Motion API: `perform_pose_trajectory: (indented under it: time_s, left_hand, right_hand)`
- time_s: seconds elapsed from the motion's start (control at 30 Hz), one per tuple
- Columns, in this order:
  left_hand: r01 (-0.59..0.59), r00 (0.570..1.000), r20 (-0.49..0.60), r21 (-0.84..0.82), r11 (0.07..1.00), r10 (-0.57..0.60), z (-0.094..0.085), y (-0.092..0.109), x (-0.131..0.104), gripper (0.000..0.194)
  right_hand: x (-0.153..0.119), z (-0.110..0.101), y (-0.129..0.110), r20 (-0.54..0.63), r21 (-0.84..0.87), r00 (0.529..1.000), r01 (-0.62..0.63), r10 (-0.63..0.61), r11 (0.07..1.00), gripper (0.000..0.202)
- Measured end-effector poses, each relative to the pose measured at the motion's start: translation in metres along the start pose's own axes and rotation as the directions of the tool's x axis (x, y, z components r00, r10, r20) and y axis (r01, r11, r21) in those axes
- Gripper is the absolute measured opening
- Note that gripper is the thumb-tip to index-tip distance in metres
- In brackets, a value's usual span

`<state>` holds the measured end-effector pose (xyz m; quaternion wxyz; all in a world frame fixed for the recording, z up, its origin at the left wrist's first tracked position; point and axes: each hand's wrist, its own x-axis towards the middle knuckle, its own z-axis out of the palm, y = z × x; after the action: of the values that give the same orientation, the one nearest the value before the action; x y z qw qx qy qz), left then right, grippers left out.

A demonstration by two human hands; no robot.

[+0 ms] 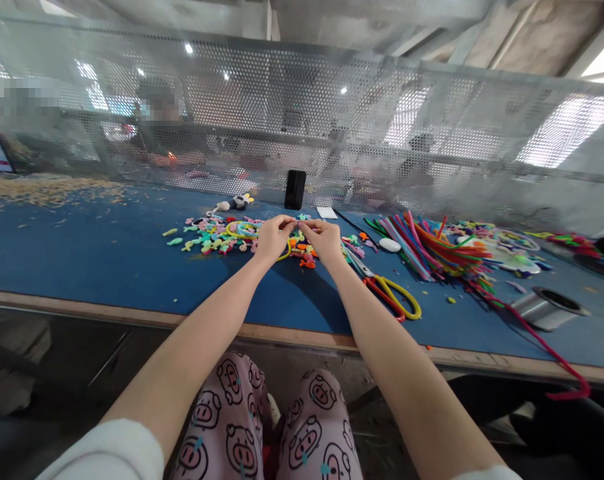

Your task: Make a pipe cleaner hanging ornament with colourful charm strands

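Over the blue table, my left hand (275,238) and my right hand (323,239) meet fingertip to fingertip in a pinch. Whatever lies between the fingers is too small to name. Below and around them spreads a pile of small coloured rubbery-looking pieces (217,237), in pink, green, yellow and orange. A yellow loop (285,253) shows beside my left hand, apparently hanging or lying there; I cannot tell which. Scissors (389,293) with one red and one yellow handle lie just right of my right wrist, blades toward the pile.
A black phone (295,190) leans against the perforated metal screen (262,107). Bundled coloured tubes (427,247), a white oval object (389,245) and a wire spool (549,308) lie to the right. A small figure (236,203) lies behind the pile. Tan scraps (47,190) cover the far left.
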<state>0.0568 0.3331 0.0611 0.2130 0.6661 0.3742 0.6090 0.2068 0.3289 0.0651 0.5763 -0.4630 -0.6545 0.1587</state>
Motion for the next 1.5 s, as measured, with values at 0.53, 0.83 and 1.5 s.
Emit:
perform_pose_trajectory:
  time_s: [0.53,0.83,1.5]
  left_hand:
    - [0.004,1.000,0.012,-0.025,1.000,-0.004,0.001,-0.002,-0.001,0.008]
    - [-0.015,0.998,0.057,0.006,1.000,0.014,0.003,-0.004,0.000,0.014]
    - [0.096,0.986,0.142,-0.031,0.995,-0.091,0.010,-0.012,0.000,0.020]
  right_hand:
    - [0.004,0.002,0.010,0.055,0.049,0.998,-0.003,0.000,0.999,0.027]
    - [0.005,-0.002,0.006,0.082,0.001,0.997,0.004,-0.004,1.000,0.028]
    - [0.003,0.006,-0.001,0.212,0.609,0.826,-0.530,0.522,0.590,0.018]
